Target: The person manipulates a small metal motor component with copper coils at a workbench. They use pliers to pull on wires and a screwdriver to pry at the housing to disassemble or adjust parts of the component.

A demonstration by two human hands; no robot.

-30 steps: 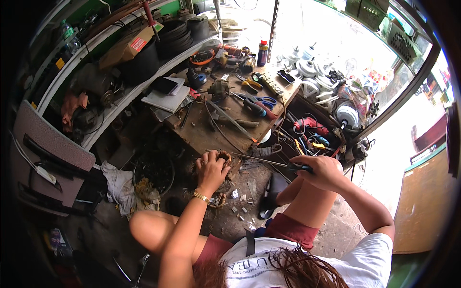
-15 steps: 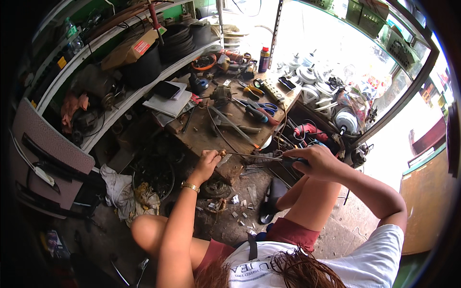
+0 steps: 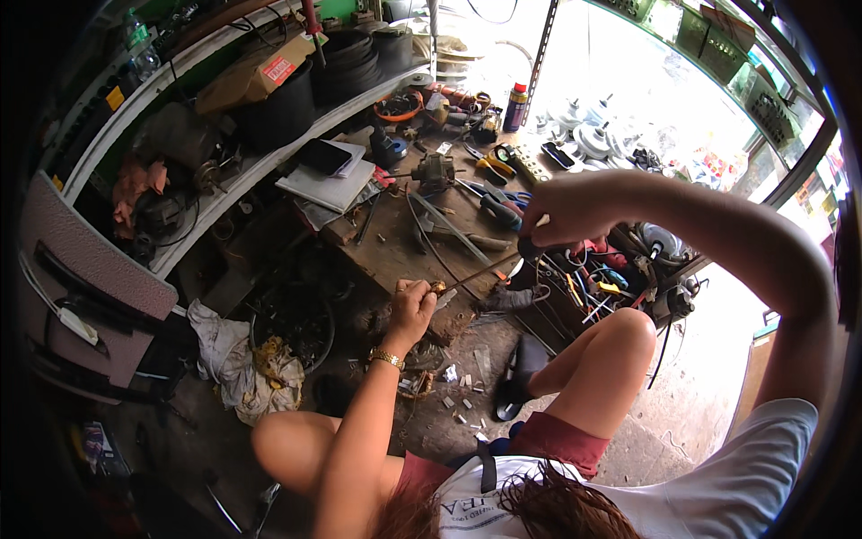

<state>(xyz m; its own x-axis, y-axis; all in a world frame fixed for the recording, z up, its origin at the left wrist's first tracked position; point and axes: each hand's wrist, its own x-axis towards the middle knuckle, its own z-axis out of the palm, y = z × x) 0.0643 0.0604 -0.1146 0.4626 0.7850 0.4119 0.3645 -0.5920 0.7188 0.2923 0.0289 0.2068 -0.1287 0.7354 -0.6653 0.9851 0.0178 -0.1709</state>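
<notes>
My left hand [image 3: 413,314] is closed on a small brass-coloured part [image 3: 438,287], whose far side shows past the fingers. Out to the right and higher up, my right hand [image 3: 579,211] grips the dark handle of what looks like a screwdriver [image 3: 485,269]. Its long thin shaft slants down-left, and the tip meets the brass-coloured part at my left fingers. Both hands are held over the near edge of a wooden workbench [image 3: 373,251]. Beyond them on the bench lie a small motor [image 3: 435,171], a flat metal strip [image 3: 453,235] and yellow-handled pliers [image 3: 496,167].
A phone [image 3: 324,156] rests on papers at the bench's left. A spray can [image 3: 515,108] stands at the back. Right of the bench sits a heap of tools and wires [image 3: 593,287]. Small white scraps [image 3: 451,373] litter the floor, and a rag [image 3: 220,350] lies left.
My right hand has risen and moved away with the screwdriver, tilting its shaft from nearly level to slanting. My left hand still holds the brass-coloured part. The whole view has shifted slightly.
</notes>
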